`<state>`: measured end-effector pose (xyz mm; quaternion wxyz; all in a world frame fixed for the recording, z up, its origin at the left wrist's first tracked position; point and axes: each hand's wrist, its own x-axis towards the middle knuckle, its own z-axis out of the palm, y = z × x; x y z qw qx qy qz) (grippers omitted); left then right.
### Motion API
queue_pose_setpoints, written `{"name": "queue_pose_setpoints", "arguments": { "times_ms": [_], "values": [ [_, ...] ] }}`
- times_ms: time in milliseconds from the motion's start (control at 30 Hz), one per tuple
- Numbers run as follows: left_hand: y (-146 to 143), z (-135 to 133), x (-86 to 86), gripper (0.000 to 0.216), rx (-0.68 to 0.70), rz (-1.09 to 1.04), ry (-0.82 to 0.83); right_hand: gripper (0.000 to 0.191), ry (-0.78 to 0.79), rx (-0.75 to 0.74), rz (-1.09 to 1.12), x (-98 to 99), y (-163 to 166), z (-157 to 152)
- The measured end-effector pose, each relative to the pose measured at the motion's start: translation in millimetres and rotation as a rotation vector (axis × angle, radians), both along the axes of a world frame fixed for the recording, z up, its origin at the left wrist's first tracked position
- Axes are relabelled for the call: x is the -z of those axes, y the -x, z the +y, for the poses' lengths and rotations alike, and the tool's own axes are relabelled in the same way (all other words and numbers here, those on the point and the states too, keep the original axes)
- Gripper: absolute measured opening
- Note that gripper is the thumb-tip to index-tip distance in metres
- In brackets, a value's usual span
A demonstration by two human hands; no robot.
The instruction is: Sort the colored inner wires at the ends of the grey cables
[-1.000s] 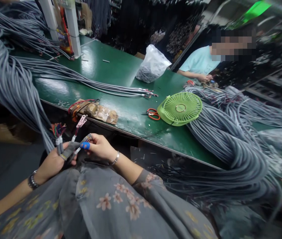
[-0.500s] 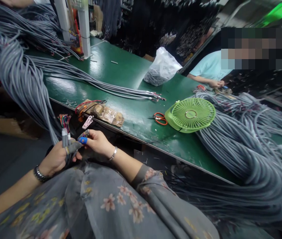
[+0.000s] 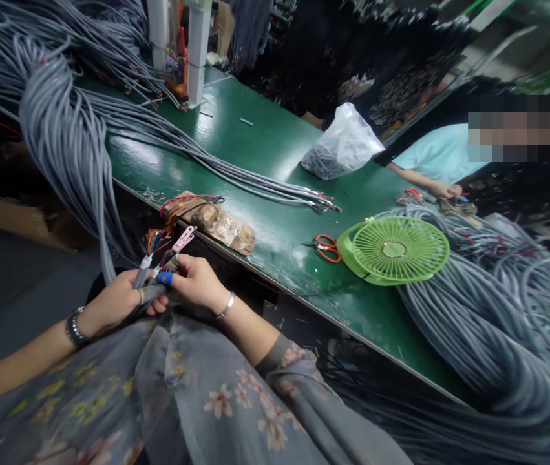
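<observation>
Low in front of my body, my left hand [image 3: 117, 302] is closed round a few grey cables [image 3: 141, 276]. Their stripped ends stick up past the fingers as a fan of thin coloured wires [image 3: 154, 242]. My right hand [image 3: 200, 282], with blue wrap [image 3: 165, 278] on its thumb, meets the left one and pinches the wires of one cable end. Its fingertips are partly hidden, so the exact grip is unclear. A pink clip [image 3: 183, 239] stands just beyond the hands at the table edge, beside a taped brown block [image 3: 226, 227] with red and black leads.
On the green table [image 3: 265, 148] lie a row of grey cables [image 3: 236, 171], orange-handled scissors [image 3: 327, 248], a green fan [image 3: 393, 250] and a plastic bag [image 3: 342, 142]. Large cable bundles [image 3: 68, 129] hang over the edge on both sides. A co-worker's hands [image 3: 446, 191] work across the table.
The view has shifted, moving the table things rightward. The cable ends in my left hand now tilt toward the right, and the right fingers have closed in on one end's wires.
</observation>
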<state>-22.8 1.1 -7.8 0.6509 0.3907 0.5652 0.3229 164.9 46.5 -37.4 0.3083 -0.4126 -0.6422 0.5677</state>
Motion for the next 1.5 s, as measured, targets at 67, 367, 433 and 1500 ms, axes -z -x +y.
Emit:
{"name": "queue_pose_setpoints", "arguments": {
  "times_ms": [67,367,433,1500],
  "values": [
    [-3.0,-2.1,-4.2,0.03,-0.099,-0.065,-0.015,0.051,0.084,-0.007,0.113,0.2,3.2,1.7],
    [-12.3,-8.2,-0.9,0.049,-0.439,-0.176,-0.019,0.063,0.142,0.123,0.239,7.6,8.9,-23.8],
    [-13.2,-8.0,-1.7,0.048,-0.455,-0.157,-0.019,0.062,0.128,0.124,0.216,7.5,7.1,-24.7],
    [-9.4,-13.0,1.6,0.04,-0.335,-0.098,-0.018,0.052,0.193,0.172,0.226,5.2,15.1,-16.8]
  ]
}}
